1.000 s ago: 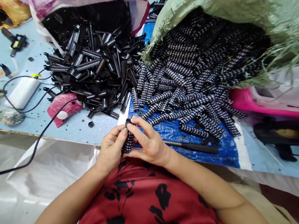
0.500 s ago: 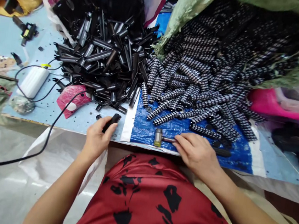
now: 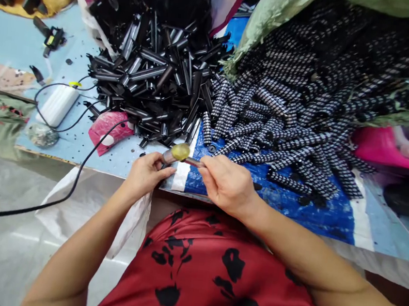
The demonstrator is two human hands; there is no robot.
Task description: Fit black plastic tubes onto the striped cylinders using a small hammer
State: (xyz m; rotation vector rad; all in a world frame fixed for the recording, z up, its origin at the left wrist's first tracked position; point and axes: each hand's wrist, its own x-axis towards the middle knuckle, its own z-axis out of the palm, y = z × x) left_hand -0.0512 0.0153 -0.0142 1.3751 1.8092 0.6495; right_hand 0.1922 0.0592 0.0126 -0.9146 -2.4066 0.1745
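My right hand [image 3: 227, 183] is closed round the handle of a small hammer [image 3: 180, 152], whose yellowish head hangs over the table's near edge. Just left of that head, my left hand [image 3: 145, 173] is closed on a black piece that its fingers mostly hide. Beyond my hands lie a heap of plain black tubes [image 3: 156, 84] and a heap of black tubes with white dots [image 3: 282, 112], both spilling from sacks onto the table.
A blue tarp [image 3: 294, 206] covers the table under the dotted tubes. At the left lie a white power pack [image 3: 56, 105] with a black cable, a pink packet [image 3: 109, 130] and a small black tool [image 3: 52, 38]. A pink plastic item [image 3: 387, 148] sits at the right.
A second ago both hands held a dotted tube together. My left hand then moved left with a black piece; my right picked up the hammer and brought its head next to my left hand.
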